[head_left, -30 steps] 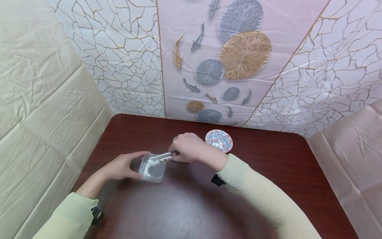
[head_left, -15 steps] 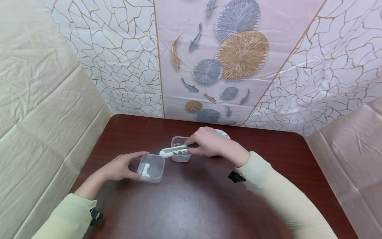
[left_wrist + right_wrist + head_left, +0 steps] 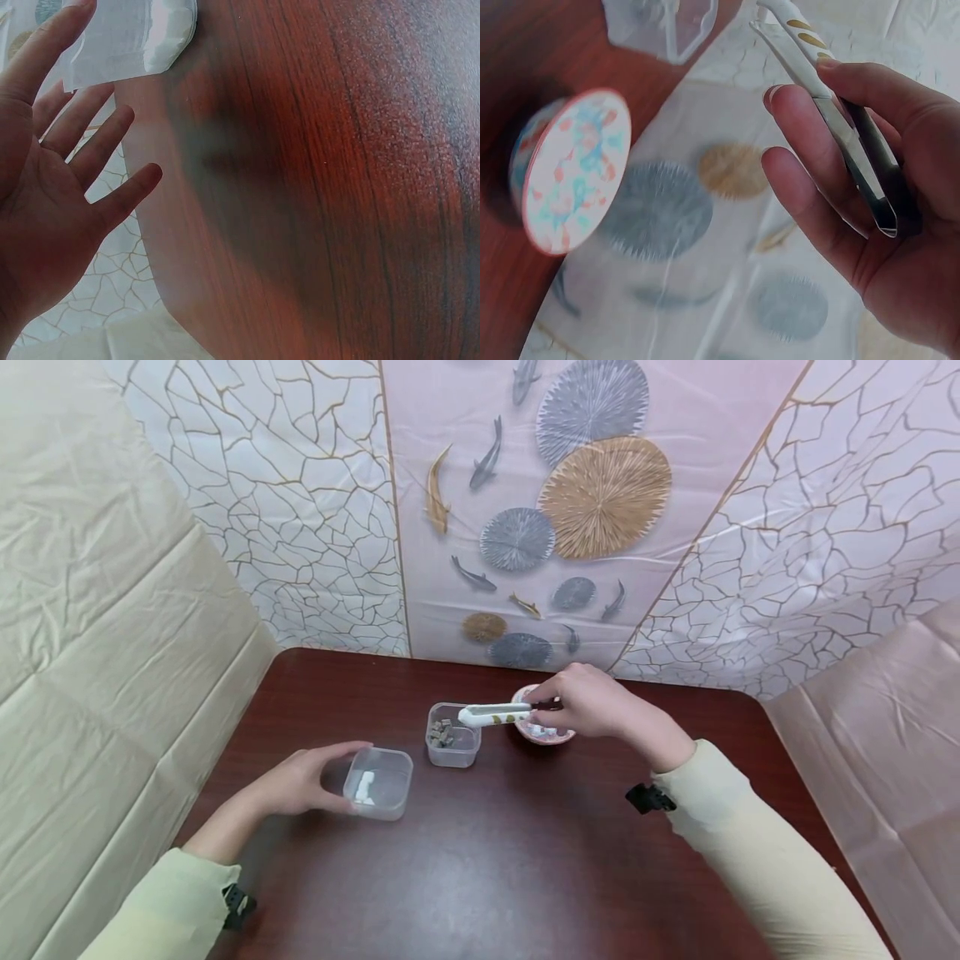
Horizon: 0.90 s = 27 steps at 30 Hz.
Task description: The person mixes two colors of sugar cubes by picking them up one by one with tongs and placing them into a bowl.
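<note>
Tongs (image 3: pixel 495 715), white with gold marks, are clamped in the fingers of a person's right hand (image 3: pixel 592 702) near a red-and-blue-patterned white bowl (image 3: pixel 542 742); the left hand (image 3: pixel 303 781) grips a clear square plastic container (image 3: pixel 392 777) of white pieces (image 3: pixel 364 787) on the tabletop (image 3: pixel 517 860). Bowl-to-container transfer appears underway, next likely calling for a pinch inside the bowl.

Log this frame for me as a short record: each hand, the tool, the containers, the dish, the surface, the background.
Left hand: holds near container between thumb and fingers
Near container: clear, white pieces inside, mostly toward its left
Right hand: holds tongs
Tongs: white with gold marks, tips pointing left
Far container: clear, brownish-grey pieces inside
Patterned bowl: right of far container, white lumps inside, partly hidden
Table: dark reddish, wood-grained
Backdrop: cloth printed with fish
</note>
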### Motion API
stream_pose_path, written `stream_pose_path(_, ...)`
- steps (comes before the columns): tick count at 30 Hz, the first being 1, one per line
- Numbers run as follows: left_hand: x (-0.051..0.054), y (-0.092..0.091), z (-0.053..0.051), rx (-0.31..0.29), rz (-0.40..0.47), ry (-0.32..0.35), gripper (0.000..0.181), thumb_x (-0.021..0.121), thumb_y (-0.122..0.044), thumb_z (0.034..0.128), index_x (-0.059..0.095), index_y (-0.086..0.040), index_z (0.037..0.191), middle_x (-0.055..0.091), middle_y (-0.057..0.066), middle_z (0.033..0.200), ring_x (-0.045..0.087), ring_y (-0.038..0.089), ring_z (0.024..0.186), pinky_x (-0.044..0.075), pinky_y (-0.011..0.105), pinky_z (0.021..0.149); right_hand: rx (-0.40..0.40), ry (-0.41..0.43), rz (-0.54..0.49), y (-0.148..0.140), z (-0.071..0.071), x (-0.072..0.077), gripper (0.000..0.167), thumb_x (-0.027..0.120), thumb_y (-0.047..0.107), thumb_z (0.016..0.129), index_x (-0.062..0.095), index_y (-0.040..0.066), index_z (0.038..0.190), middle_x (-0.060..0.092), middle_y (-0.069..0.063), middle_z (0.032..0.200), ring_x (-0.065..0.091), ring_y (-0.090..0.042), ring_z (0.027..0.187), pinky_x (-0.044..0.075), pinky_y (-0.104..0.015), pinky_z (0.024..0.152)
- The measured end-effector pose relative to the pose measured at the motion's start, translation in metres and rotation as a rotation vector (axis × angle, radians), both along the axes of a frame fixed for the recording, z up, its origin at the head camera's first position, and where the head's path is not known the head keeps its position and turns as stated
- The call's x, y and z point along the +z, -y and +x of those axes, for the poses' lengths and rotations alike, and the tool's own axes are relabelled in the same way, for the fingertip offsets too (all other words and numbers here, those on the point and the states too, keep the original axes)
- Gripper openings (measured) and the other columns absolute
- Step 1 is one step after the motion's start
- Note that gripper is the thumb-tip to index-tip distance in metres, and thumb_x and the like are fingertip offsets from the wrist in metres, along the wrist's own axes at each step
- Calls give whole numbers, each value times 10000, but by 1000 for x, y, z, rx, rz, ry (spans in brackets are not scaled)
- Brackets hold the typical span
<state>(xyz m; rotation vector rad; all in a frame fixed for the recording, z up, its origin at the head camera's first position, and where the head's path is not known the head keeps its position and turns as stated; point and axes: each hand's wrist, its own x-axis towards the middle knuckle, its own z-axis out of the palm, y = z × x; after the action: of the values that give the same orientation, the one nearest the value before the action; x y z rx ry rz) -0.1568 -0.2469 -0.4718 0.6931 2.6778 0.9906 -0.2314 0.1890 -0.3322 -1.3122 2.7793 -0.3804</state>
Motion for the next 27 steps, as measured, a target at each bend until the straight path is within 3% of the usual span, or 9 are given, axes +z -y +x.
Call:
stream_pose_path(5, 1, 0, 0, 0, -4, -1, 910, 971, -417, 764, 574, -134, 1532, 676, 142, 1417, 642, 343, 1263, 514, 584, 1032, -104, 83, 39, -25, -5, 3, 199, 760, 161, 972, 830, 109, 1151, 700, 150, 658, 617, -9, 576, 581, -421, 739)
stream_pose_path(8, 0, 0, 0, 1, -5, 0, 912, 971, -419, 763, 573, -139, 1534, 677, 142, 1416, 644, 339, 1260, 516, 580, 1028, -166, 129, 70, -38, -9, 0, 241, 743, 180, 987, 813, 91, 1200, 682, 145, 595, 676, -31, 570, 605, -489, 820)
stream_pose_path(16, 0, -1, 0, 2, -3, 5, 921, 972, -426, 763, 569, -132, 1537, 677, 137, 1415, 645, 333, 1255, 521, 574, 1019, -239, 122, 98, -61, -23, -17, 227, 765, 185, 980, 820, 66, 1165, 725, 80, 664, 687, -56, 551, 613, -461, 792)
stream_pose_path(21, -2, -1, -1, -3, 1, 3, 925, 971, -430, 762, 567, -125, 1536, 679, 142, 1408, 647, 345, 1245, 523, 580, 1010, -278, 110, 154, -65, -32, -28, 239, 757, 202, 987, 818, 67, 1173, 721, 93, 668, 701, -85, 554, 610, -488, 812)
stream_pose_path(27, -4, 0, -1, 2, 0, 6, 923, 971, -418, 762, 565, -128, 1539, 680, 133, 1408, 644, 352, 1253, 515, 582, 1021, -311, 127, 179, -65, -41, -41, 236, 736, 201, 998, 822, 69, 1173, 776, 28, 793, 681, -51, 544, 609, -492, 857)
